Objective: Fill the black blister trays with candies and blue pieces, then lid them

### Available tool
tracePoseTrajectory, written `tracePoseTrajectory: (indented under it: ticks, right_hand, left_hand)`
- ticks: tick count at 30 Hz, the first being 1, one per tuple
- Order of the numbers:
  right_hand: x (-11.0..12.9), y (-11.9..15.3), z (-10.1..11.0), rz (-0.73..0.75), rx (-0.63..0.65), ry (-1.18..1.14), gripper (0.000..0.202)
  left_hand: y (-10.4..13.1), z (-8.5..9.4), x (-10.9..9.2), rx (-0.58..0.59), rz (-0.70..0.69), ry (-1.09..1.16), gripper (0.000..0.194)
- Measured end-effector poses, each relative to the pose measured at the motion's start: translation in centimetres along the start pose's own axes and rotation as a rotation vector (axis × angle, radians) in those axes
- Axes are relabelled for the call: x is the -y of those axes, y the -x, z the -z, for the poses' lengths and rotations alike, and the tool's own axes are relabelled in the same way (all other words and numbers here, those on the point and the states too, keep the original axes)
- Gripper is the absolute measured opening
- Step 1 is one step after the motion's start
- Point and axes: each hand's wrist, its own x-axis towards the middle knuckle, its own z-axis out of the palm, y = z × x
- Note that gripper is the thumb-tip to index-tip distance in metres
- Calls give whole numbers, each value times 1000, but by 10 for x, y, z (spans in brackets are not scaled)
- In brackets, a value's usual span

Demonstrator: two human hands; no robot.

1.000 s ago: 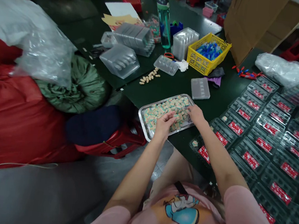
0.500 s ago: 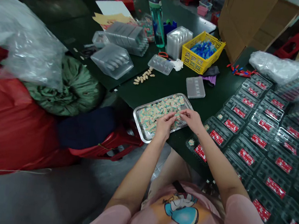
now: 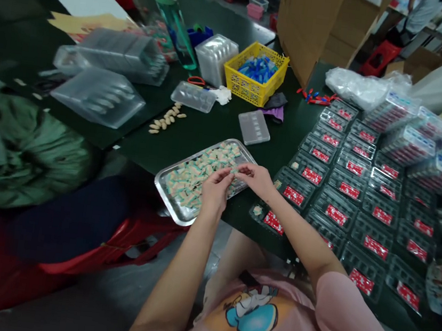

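Many pieces (image 3: 187, 178): lay in metal tray (image 3: 177, 218); seemed light, stiff, best pinched by edges.
Left hand (image 3: 216, 187): fingers half curled; its hold I could not tell.
Right hand (image 3: 257, 179): the same.

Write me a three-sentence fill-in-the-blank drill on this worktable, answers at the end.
1. The left hand and right hand come together over a shallow metal ____ of small pieces.
2. The basket holding blue items is ____.
3. The inserts in the clear packs are white and ____.

Missing words: tray; yellow; red.
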Motion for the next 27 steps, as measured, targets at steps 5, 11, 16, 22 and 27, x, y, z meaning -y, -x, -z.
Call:
tracePoseTrajectory:
  ticks: [5,11,16,22,27]
  right_hand:
    - [-4,2,36,-2,-26,14,18]
    - [-31,-32,174,-137,-389,243,22]
    - [-62,-56,247,-401,-492,529,16]
    - [-69,-70,247,-515,-287,788,18]
    - [-73,-81,249,-551,-230,893,20]
  left_hand:
    - [9,-21,4,57,-30,-12,29]
    - [12,-16,0,60,-84,-91,29]
    - [13,-9,3,48,-91,-101,24]
    - [12,-7,5,55,-89,-126,23]
    - [11,-5,4,52,-98,-133,26]
